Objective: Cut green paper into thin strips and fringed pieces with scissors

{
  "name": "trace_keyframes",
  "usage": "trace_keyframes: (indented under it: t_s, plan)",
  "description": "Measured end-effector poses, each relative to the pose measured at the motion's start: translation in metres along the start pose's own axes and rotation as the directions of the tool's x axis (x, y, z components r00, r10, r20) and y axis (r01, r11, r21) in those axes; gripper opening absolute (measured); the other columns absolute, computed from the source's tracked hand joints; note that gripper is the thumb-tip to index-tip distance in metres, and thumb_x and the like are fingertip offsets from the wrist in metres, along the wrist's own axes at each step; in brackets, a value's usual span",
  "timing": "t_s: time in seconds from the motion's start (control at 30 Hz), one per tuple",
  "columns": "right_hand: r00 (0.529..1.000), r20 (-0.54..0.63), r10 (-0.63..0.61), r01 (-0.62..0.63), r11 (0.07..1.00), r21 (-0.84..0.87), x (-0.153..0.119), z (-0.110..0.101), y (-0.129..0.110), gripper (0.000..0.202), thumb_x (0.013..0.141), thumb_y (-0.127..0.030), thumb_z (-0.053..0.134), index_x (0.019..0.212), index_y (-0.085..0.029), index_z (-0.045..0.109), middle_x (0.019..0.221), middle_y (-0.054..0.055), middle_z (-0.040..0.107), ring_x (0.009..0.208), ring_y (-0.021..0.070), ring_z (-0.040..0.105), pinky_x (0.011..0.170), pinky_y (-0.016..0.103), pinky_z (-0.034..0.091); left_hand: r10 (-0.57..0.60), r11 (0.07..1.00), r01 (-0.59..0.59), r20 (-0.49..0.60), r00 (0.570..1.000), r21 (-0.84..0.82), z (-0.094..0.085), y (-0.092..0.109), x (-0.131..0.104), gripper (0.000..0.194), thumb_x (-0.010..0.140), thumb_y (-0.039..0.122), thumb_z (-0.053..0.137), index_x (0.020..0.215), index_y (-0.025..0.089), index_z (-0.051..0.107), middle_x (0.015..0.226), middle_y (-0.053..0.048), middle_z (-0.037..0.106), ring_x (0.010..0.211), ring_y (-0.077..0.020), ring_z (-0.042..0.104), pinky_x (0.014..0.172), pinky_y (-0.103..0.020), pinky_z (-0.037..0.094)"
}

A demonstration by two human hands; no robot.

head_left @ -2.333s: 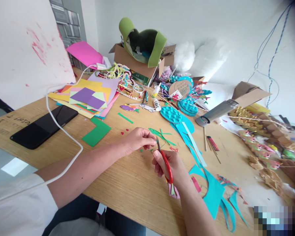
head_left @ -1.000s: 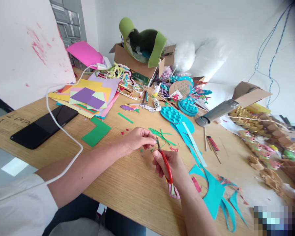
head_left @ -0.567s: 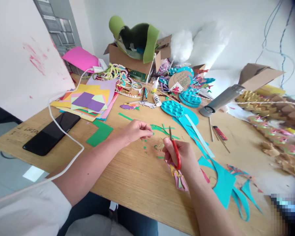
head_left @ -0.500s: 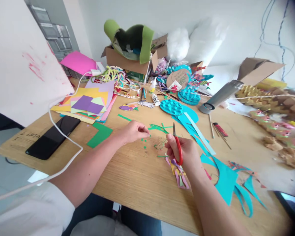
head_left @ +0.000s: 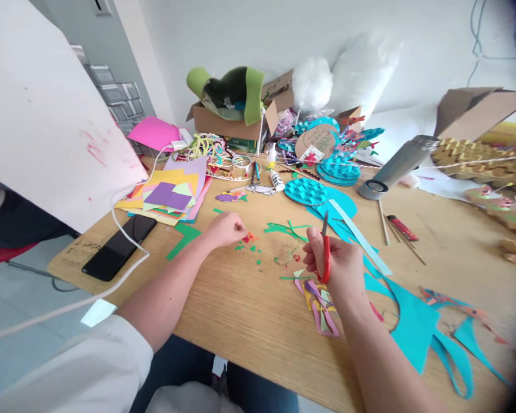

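My right hand grips a pair of scissors by their red handles, blades pointing up. Thumb and fingers of my left hand are pinched together just above the wood; whatever they hold is too small or hidden. Beside its fingertips lie small red paper bits and green paper bits. Thin green paper strips lie between the two hands. Below the scissors is a bunch of purple, pink and yellow paper scraps. A green paper piece shows behind my left forearm.
A black phone lies at the left, crossed by a white cable. Stacked coloured paper, a glue bottle and a metal flask stand farther back. Blue sheet cuttings spread at the right.
Red bits now show by my left fingertips, and more green bits lie scattered there. My left hand has moved slightly left. The scissors stay in my right hand; the whole view has shifted.
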State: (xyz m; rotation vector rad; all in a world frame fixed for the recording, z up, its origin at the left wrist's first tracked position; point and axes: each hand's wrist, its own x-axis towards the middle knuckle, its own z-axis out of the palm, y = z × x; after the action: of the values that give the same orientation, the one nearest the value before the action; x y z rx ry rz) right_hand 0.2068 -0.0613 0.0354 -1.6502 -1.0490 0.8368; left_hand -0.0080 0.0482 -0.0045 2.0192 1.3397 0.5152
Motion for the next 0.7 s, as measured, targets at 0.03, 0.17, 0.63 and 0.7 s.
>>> trace_keyframes:
  t_s: [0.03, 0.17, 0.63, 0.7]
  plan:
    - [1.000, -0.015, -0.009, 0.009, 1.000, 0.012, 0.001, -0.001, 0.001, 0.055, 0.070, -0.065, 0.063, 0.057, -0.012, 0.062, 0.044, 0.003, 0.057, 0.034, 0.0119, 0.052, 0.034, 0.020, 0.042, 0.041, 0.994, -0.037, -0.034, 0.999, 0.104, 0.000, 0.001, 0.000, 0.015, 0.072, 0.027, 0.063, 0.069, 0.016, 0.073, 0.074, -0.006, 0.065, 0.080, -0.0200, 0.058, 0.081, -0.032, 0.042]
    - [0.990, -0.104, -0.090, 0.093, 0.995, 0.020, 0.002, -0.003, 0.002, 0.053, 0.075, -0.063, 0.061, 0.059, -0.013, 0.063, 0.044, 0.003, 0.058, 0.036, 0.0125, 0.053, 0.035, 0.020, 0.041, 0.278, 0.883, -0.249, -0.014, 0.961, 0.398, 0.007, 0.014, -0.012, 0.041, 0.088, 0.035, 0.047, 0.122, 0.017, 0.060, 0.130, -0.011, 0.056, 0.125, -0.0245, 0.044, 0.106, -0.039, 0.030]
    - [0.972, -0.173, -0.162, 0.182, 0.977, 0.109, 0.010, -0.008, 0.013, 0.048, 0.079, -0.059, 0.058, 0.054, -0.018, 0.053, 0.043, 0.000, 0.055, 0.037, 0.0131, 0.053, 0.037, 0.021, 0.040, 0.270, 0.636, -0.385, 0.274, 0.923, 0.669, 0.021, 0.003, -0.080, 0.061, 0.095, 0.051, 0.021, 0.149, 0.022, 0.014, 0.155, -0.005, 0.020, 0.145, -0.0206, 0.005, 0.115, -0.046, 0.002]
    - [0.973, -0.169, -0.160, 0.179, 0.978, 0.105, 0.012, -0.009, 0.016, 0.048, 0.079, -0.060, 0.057, 0.055, -0.018, 0.053, 0.043, 0.000, 0.055, 0.038, 0.0134, 0.053, 0.038, 0.022, 0.041, 0.272, 0.638, -0.347, 0.220, 0.937, 0.688, 0.020, 0.002, -0.078, 0.061, 0.094, 0.051, 0.022, 0.149, 0.023, 0.015, 0.155, -0.006, 0.019, 0.145, -0.0222, 0.005, 0.115, -0.047, 0.002]
